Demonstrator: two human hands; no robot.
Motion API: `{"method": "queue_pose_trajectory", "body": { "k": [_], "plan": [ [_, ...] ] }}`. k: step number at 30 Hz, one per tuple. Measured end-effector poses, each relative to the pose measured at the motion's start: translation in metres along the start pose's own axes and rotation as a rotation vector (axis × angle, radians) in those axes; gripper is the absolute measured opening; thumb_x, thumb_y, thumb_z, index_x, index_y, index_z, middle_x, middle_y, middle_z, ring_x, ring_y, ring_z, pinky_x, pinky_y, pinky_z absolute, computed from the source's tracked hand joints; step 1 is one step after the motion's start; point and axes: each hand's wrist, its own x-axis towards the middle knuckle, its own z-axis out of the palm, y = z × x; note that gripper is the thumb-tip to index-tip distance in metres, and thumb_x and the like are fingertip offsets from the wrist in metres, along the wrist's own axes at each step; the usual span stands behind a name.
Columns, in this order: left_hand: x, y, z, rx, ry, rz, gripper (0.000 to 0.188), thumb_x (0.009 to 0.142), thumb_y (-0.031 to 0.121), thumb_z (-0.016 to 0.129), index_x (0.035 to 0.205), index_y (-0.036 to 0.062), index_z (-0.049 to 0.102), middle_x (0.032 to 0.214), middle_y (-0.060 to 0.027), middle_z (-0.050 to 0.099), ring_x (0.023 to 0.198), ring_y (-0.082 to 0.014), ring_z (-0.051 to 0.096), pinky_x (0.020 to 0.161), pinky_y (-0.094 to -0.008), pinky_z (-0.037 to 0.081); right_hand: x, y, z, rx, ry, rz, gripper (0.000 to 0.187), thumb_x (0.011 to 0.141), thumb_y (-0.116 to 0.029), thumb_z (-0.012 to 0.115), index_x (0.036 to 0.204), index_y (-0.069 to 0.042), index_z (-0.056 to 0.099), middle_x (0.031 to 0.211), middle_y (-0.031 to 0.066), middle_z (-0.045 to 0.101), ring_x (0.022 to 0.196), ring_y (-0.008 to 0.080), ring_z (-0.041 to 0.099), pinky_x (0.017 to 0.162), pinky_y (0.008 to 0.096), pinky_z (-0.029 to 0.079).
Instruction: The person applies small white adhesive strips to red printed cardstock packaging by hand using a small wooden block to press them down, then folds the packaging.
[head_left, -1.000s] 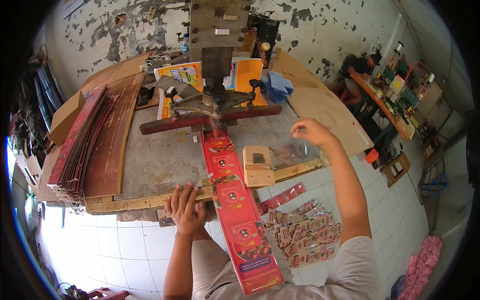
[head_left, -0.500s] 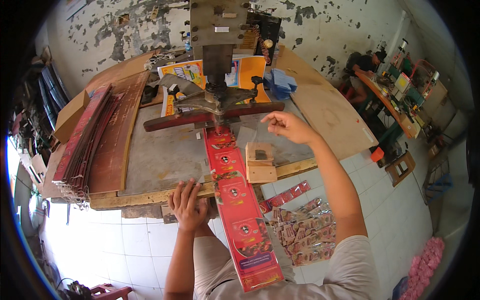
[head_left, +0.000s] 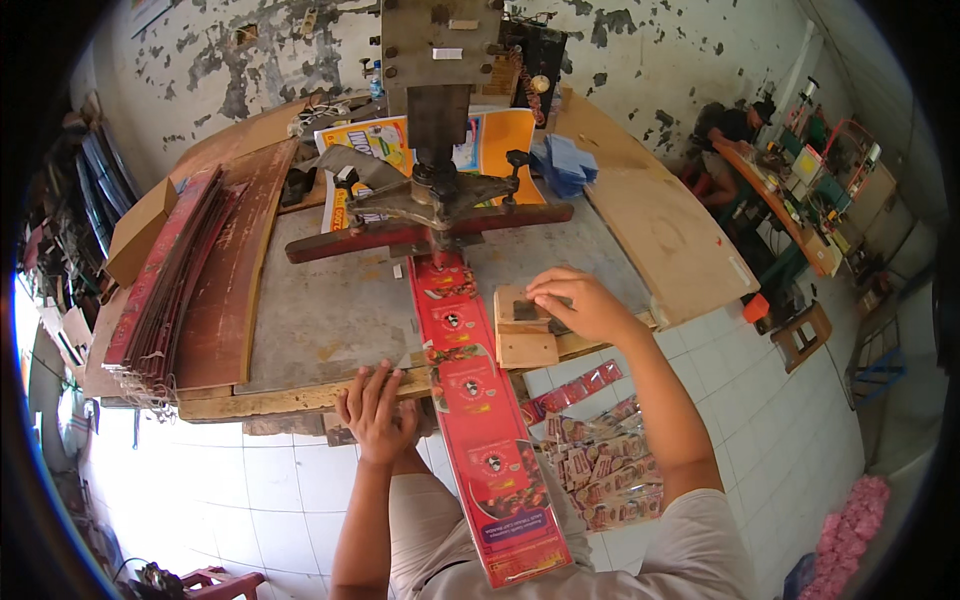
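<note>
A long red printed packaging strip (head_left: 478,400) lies under the press head (head_left: 435,195). It runs toward me over the table edge and down to my lap. My left hand (head_left: 378,412) rests on the table's wooden front edge, left of the strip, fingers spread and holding nothing visible. Over a small wooden block box (head_left: 526,350) at the strip's right is my right hand (head_left: 582,303). Its fingertips are drawn together beside a dark patch on the box top; what they pinch, if anything, I cannot make out.
Stacked red strips (head_left: 165,275) lie at the left beside a cardboard box (head_left: 140,230). Blue pieces (head_left: 565,165) sit behind the press at right. Printed packs (head_left: 610,465) cover the floor below the table. Another person (head_left: 735,130) sits at a far-right bench.
My right hand has come down and toward me, from beside the press to the wooden box. A pale see-through piece near the press no longer shows there. My left hand stays put.
</note>
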Motion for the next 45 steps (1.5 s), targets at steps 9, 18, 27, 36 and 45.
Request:
{"method": "queue_pose_trajectory", "body": {
  "k": [9, 18, 27, 36, 45],
  "plan": [
    [-0.005, -0.004, 0.002, 0.026, -0.022, -0.003, 0.044, 0.105, 0.035, 0.062, 0.142, 0.0154, 0.074, 0.154, -0.0037, 0.07, 0.154, -0.0322, 0.053, 0.133, -0.053, 0.019, -0.002, -0.004, 0.016, -0.199, 0.129, -0.149, 0.032, 0.108, -0.027, 0.072, 0.127, -0.003, 0.081, 0.139, 0.0108, 0.075, 0.131, 0.0324, 0.066, 0.117, 0.0462, 0.048],
    [-0.008, -0.007, 0.004, 0.029, -0.025, 0.012, 0.048, 0.104, 0.033, 0.062, 0.147, 0.0147, 0.071, 0.157, -0.0052, 0.068, 0.155, -0.033, 0.051, 0.133, -0.0537, 0.019, 0.002, -0.008, 0.014, -0.096, 0.127, -0.145, 0.03, 0.099, -0.022, 0.084, 0.121, -0.003, 0.078, 0.125, 0.0102, 0.078, 0.12, 0.0322, 0.07, 0.109, 0.0452, 0.053],
    [-0.006, -0.002, 0.003, 0.02, -0.027, 0.001, 0.047, 0.102, 0.034, 0.065, 0.145, 0.0149, 0.073, 0.156, -0.0044, 0.068, 0.153, -0.0328, 0.052, 0.133, -0.0545, 0.019, -0.004, -0.011, 0.024, -0.031, 0.211, -0.095, 0.043, 0.099, -0.026, 0.084, 0.137, -0.009, 0.073, 0.126, 0.0109, 0.076, 0.125, 0.0329, 0.067, 0.111, 0.0462, 0.051],
    [-0.007, -0.003, 0.001, 0.02, -0.022, 0.002, 0.045, 0.102, 0.034, 0.065, 0.141, 0.0147, 0.074, 0.154, -0.004, 0.069, 0.152, -0.0327, 0.052, 0.132, -0.0551, 0.02, -0.011, -0.007, 0.035, -0.084, 0.259, -0.11, 0.046, 0.096, -0.024, 0.088, 0.137, -0.008, 0.074, 0.127, 0.0096, 0.076, 0.124, 0.0326, 0.067, 0.113, 0.0459, 0.05],
    [-0.007, -0.003, 0.004, 0.024, -0.007, 0.011, 0.046, 0.102, 0.034, 0.064, 0.142, 0.0147, 0.073, 0.155, -0.0045, 0.069, 0.152, -0.0328, 0.052, 0.132, -0.054, 0.019, -0.011, -0.011, 0.032, -0.155, 0.278, -0.147, 0.041, 0.095, -0.025, 0.089, 0.129, -0.007, 0.077, 0.124, 0.0072, 0.076, 0.119, 0.0284, 0.068, 0.11, 0.0434, 0.049]
  ]
}}
